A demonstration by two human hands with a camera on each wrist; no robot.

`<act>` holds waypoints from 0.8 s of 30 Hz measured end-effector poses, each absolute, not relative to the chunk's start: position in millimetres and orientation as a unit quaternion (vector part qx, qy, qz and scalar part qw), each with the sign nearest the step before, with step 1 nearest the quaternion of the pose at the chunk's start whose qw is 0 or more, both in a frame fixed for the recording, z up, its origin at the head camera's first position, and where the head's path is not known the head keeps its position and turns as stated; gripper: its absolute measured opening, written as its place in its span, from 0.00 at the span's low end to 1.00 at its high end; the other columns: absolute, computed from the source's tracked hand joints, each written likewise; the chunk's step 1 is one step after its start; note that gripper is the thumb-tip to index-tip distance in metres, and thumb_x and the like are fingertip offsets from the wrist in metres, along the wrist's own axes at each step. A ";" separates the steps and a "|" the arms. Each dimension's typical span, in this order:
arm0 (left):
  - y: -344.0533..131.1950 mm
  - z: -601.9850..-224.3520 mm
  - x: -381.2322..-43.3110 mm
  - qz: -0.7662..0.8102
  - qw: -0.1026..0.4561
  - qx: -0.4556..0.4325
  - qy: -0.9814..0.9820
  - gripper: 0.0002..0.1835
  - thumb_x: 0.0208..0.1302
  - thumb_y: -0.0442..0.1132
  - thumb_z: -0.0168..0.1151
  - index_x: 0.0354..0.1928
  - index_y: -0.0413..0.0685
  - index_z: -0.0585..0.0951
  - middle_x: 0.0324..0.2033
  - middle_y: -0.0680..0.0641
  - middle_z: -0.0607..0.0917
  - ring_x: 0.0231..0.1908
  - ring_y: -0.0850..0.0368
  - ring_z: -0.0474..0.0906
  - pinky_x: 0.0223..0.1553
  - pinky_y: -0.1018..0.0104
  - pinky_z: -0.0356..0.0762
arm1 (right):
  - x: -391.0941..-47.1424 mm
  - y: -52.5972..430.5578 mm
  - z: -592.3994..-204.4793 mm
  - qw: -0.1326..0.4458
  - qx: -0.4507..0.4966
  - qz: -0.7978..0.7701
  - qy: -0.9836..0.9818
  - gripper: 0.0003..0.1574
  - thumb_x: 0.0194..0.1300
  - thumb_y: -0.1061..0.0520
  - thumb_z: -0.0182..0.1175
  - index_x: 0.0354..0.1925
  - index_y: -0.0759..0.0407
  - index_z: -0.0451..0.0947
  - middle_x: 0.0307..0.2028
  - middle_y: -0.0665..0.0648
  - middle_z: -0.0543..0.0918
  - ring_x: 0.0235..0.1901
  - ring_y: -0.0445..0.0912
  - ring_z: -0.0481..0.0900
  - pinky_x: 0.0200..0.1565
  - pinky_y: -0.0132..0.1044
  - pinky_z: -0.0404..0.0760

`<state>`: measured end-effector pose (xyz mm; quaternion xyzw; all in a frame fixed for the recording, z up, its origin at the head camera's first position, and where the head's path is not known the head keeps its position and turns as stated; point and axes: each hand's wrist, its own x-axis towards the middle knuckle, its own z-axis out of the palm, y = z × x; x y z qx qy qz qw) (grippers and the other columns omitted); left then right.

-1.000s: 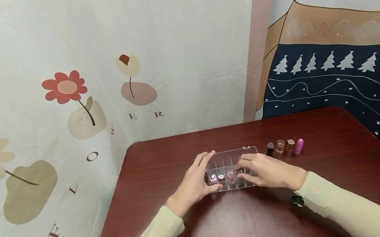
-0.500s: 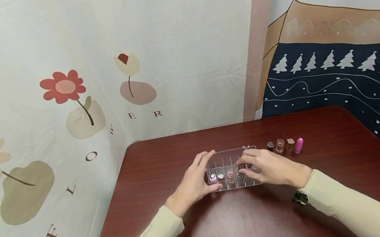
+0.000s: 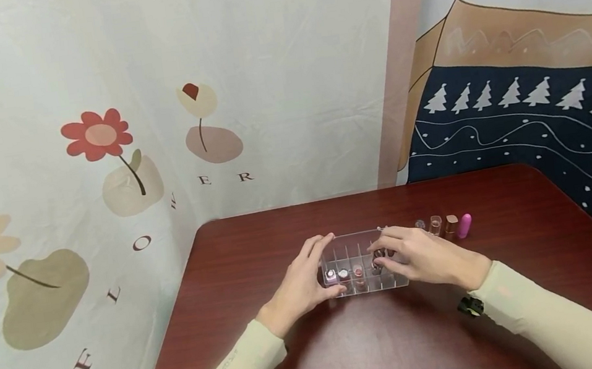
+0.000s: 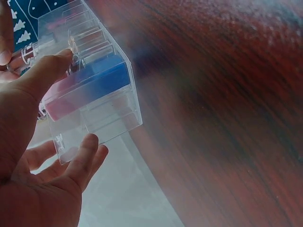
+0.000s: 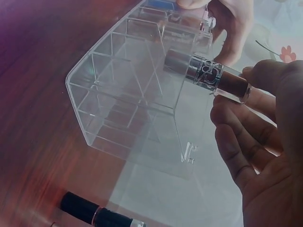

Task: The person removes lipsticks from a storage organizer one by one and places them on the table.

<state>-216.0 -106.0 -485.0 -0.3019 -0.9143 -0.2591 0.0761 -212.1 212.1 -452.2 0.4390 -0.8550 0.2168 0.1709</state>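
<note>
A clear divided lipstick organizer point(image 3: 345, 242) lies on the table. My left hand point(image 3: 299, 282) holds its left end, thumb on the near side and fingers on the far side. My right hand point(image 3: 431, 257) pinches a lipstick tube point(image 5: 208, 75) with a silver base, a patterned band and a clear cap over brown. In the right wrist view, the silver end points into the organizer's open side; whether it touches a divider I cannot tell. Left of it, a lilac tube point(image 3: 331, 276), a white-topped tube point(image 3: 344, 274) and a reddish tube point(image 3: 358, 272) occupy front compartments.
Right of the organizer, a row stands on the dark red table point(image 3: 318, 356): a black tube point(image 3: 420, 224), a clear-topped tube point(image 3: 435, 225), a brown-gold tube point(image 3: 451, 224) and a pink tube point(image 3: 465, 226). Printed cloth hangs behind.
My right hand has shifted slightly right and away from me, carrying the lipstick tube one compartment or so rightward over the organizer. The left hand keeps its hold in place.
</note>
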 end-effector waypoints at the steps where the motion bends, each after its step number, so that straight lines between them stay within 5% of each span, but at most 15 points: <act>1: -106.0 -484.8 -216.0 -0.259 0.077 -0.302 -0.914 0.63 0.56 0.46 0.96 0.90 0.48 0.68 0.80 0.39 0.76 0.48 0.50 0.93 0.62 0.49 0.94 | -212.3 212.4 -451.6 0.175 0.440 0.216 -0.854 0.17 0.73 0.57 0.83 0.57 0.57 0.93 0.45 0.50 0.90 0.33 0.39 0.86 0.41 0.28 0.92; 24: -107.6 -484.9 -214.7 -0.261 0.066 -0.298 -0.916 0.63 0.57 0.47 0.96 0.91 0.50 0.67 0.81 0.40 0.76 0.50 0.49 0.92 0.65 0.47 0.93 | -212.0 232.0 -435.1 0.226 0.434 0.206 -0.847 0.23 0.64 0.61 0.86 0.56 0.55 0.92 0.47 0.51 0.93 0.36 0.35 0.85 0.40 0.26 0.91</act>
